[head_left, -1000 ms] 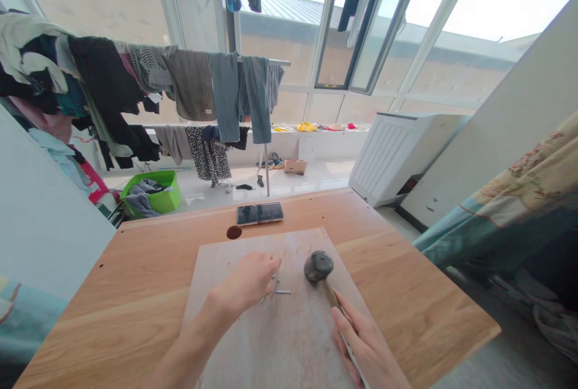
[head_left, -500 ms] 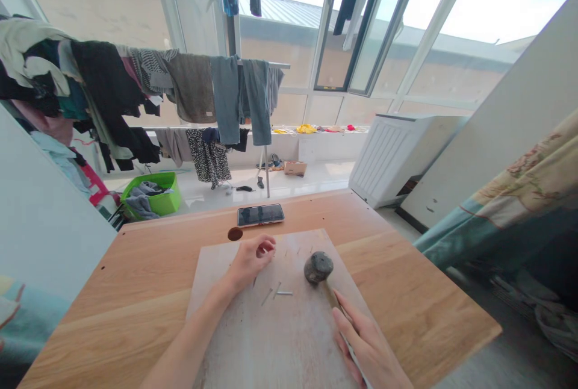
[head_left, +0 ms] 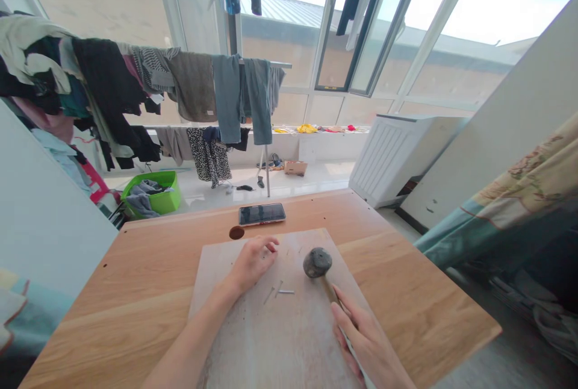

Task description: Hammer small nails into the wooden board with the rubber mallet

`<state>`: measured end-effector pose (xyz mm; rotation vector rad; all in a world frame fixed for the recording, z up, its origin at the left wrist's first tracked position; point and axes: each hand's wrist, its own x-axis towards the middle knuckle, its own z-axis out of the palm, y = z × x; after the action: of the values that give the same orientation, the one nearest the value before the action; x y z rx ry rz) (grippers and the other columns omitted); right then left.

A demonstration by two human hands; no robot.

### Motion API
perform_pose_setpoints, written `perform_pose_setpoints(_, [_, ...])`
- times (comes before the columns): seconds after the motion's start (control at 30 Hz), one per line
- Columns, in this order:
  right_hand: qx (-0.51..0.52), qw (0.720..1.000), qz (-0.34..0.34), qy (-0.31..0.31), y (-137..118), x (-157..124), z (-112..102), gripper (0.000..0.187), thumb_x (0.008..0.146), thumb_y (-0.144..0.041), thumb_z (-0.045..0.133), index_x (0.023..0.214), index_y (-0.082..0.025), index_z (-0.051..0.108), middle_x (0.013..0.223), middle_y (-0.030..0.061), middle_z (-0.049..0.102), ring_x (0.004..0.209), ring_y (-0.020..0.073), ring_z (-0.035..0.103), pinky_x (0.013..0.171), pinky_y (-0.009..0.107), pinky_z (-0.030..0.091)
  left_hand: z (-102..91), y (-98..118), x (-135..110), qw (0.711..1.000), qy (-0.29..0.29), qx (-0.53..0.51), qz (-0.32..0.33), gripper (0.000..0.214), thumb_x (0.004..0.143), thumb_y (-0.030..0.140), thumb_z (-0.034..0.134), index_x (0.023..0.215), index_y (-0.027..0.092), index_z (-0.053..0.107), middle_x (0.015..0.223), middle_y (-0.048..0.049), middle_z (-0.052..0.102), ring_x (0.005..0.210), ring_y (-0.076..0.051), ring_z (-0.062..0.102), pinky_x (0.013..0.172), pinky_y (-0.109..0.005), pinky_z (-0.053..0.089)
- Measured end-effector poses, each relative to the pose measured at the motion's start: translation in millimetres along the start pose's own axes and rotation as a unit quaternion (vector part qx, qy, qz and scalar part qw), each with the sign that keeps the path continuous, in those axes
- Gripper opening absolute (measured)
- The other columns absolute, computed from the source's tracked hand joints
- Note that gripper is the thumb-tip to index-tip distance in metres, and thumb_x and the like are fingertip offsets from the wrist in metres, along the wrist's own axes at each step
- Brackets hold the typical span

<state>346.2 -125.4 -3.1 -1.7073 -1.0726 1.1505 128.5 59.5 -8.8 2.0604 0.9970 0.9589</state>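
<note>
A pale wooden board (head_left: 289, 341) lies on a wooden table (head_left: 135, 280). My left hand (head_left: 253, 261) rests on the board's far part with fingertips pinched together, apparently on a small nail standing on the board. Loose nails (head_left: 280, 290) lie just to its right. My right hand (head_left: 368, 344) is wrapped round the handle of a hammer (head_left: 318, 264), whose dark head hovers slightly above the board, right of the left hand.
A phone (head_left: 262, 214) lies at the table's far edge beside a round hole (head_left: 236, 232). Beyond stand a clothes rack (head_left: 180, 88) full of laundry, a green basket (head_left: 158, 193), a white radiator cover (head_left: 392, 148) and a patterned curtain (head_left: 519, 196) at the right.
My left hand picked something from the loose nails and moved up the board, pinching it there. The hammer head has lifted slightly and moved toward the left hand.
</note>
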Motion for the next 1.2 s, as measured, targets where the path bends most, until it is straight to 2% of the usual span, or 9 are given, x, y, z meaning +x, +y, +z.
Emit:
perform_pose_setpoints(0.17, [0.030, 0.997, -0.043, -0.052, -53.4, 10.7, 11.4, 0.066, 0.100, -0.055, 0.047, 0.154, -0.016, 0.046, 0.061, -0.0108, 0.044, 0.034, 0.0051, 0.038, 0.028, 0.014, 0.032, 0.8, -3.2, -0.6, 1.000, -0.001, -0.003, -0.018, 0.029, 0.083, 0.012, 0.065, 0.110, 0.021, 0.070, 0.086, -0.0004, 0.076, 0.084, -0.019, 0.072, 0.086, -0.031, 0.053])
perform_pose_setpoints(0.27, [0.043, 0.994, -0.082, -0.064, -68.1, 19.4, 26.2, 0.062, 0.102, -0.053, 0.046, 0.153, -0.018, 0.048, 0.060, -0.0117, 0.043, 0.034, 0.0044, 0.036, 0.029, 0.013, 0.030, 1.3, -2.1, -0.4, 1.000, -0.004, -0.009, -0.019, 0.032, 0.084, 0.012, 0.064, 0.114, 0.021, 0.069, 0.084, 0.0006, 0.076, 0.080, -0.018, 0.071, 0.083, -0.029, 0.053])
perform_pose_setpoints(0.43, [0.019, 0.994, -0.069, -0.085, -57.7, 29.8, 42.0, 0.056, 0.103, -0.046, 0.046, 0.153, -0.020, 0.050, 0.059, -0.0120, 0.042, 0.033, 0.0043, 0.035, 0.028, 0.012, 0.033, 1.4, 2.5, 0.8, 1.000, -0.011, -0.010, -0.024, 0.027, 0.081, 0.009, 0.063, 0.105, 0.020, 0.069, 0.082, 0.0005, 0.075, 0.078, -0.018, 0.071, 0.081, -0.028, 0.054])
perform_pose_setpoints(0.57, [0.020, 0.997, -0.061, -0.053, -52.0, 20.4, 28.9, 0.060, 0.101, -0.052, 0.047, 0.152, -0.019, 0.050, 0.061, -0.0110, 0.043, 0.034, 0.0046, 0.037, 0.028, 0.012, 0.032, -1.2, 4.6, 1.1, 0.999, -0.017, -0.023, -0.042, 0.034, 0.082, 0.015, 0.063, 0.116, 0.020, 0.064, 0.085, 0.0000, 0.074, 0.078, -0.018, 0.070, 0.081, -0.030, 0.054])
perform_pose_setpoints(0.67, [0.028, 0.998, -0.037, -0.044, -42.4, 6.0, 13.6, 0.067, 0.099, -0.059, 0.049, 0.153, -0.019, 0.048, 0.062, -0.0102, 0.045, 0.033, 0.0055, 0.039, 0.028, 0.014, 0.032, -9.2, 17.4, -2.1, 0.998, -0.019, 0.042, -0.032, 0.021, 0.083, 0.026, 0.067, 0.102, 0.020, 0.063, 0.093, -0.0037, 0.071, 0.083, -0.020, 0.067, 0.079, -0.032, 0.053])
perform_pose_setpoints(0.8, [0.022, 0.999, 0.019, -0.018, -17.9, -6.6, 5.2, 0.074, 0.097, -0.063, 0.052, 0.154, -0.017, 0.048, 0.060, -0.0089, 0.047, 0.033, 0.0067, 0.039, 0.029, 0.016, 0.030, -17.4, 51.3, -13.4, 0.973, -0.137, 0.186, -0.017, 0.008, 0.081, 0.023, 0.064, 0.088, 0.021, 0.062, 0.091, -0.0055, 0.069, 0.082, -0.025, 0.066, 0.071, -0.033, 0.048])
perform_pose_setpoints(0.9, [0.021, 0.999, 0.038, -0.004, -8.2, -7.4, 6.0, 0.076, 0.095, -0.065, 0.053, 0.155, -0.019, 0.049, 0.060, -0.0066, 0.049, 0.035, 0.0097, 0.042, 0.029, 0.019, 0.030, -12.2, 72.0, -21.7, 0.935, -0.220, 0.278, 0.001, 0.017, 0.078, 0.012, 0.060, 0.091, 0.020, 0.066, 0.097, -0.0119, 0.073, 0.087, -0.030, 0.070, 0.071, -0.035, 0.047])
perform_pose_setpoints(1.0, [0.010, 0.998, 0.053, -0.016, -11.0, -5.4, 6.0, 0.076, 0.095, -0.064, 0.053, 0.156, -0.019, 0.048, 0.063, -0.0045, 0.052, 0.038, 0.0116, 0.044, 0.031, 0.021, 0.032, -1.6, 79.7, -25.2, 0.916, -0.249, 0.314, 0.024, 0.028, 0.075, 0.002, 0.053, 0.092, 0.018, 0.066, 0.096, -0.0152, 0.074, 0.087, -0.032, 0.071, 0.070, -0.036, 0.046])
perform_pose_setpoints(1.2, [-0.006, 0.998, 0.051, -0.032, -14.3, -3.7, 4.3, 0.076, 0.097, -0.062, 0.047, 0.157, -0.016, 0.044, 0.067, -0.0036, 0.051, 0.040, 0.0113, 0.043, 0.032, 0.021, 0.032, 4.5, 79.5, -26.3, 0.917, -0.277, 0.275, 0.076, 0.024, 0.072, -0.001, 0.053, 0.079, 0.021, 0.062, 0.084, -0.0090, 0.074, 0.074, -0.026, 0.068, 0.061, -0.033, 0.041])
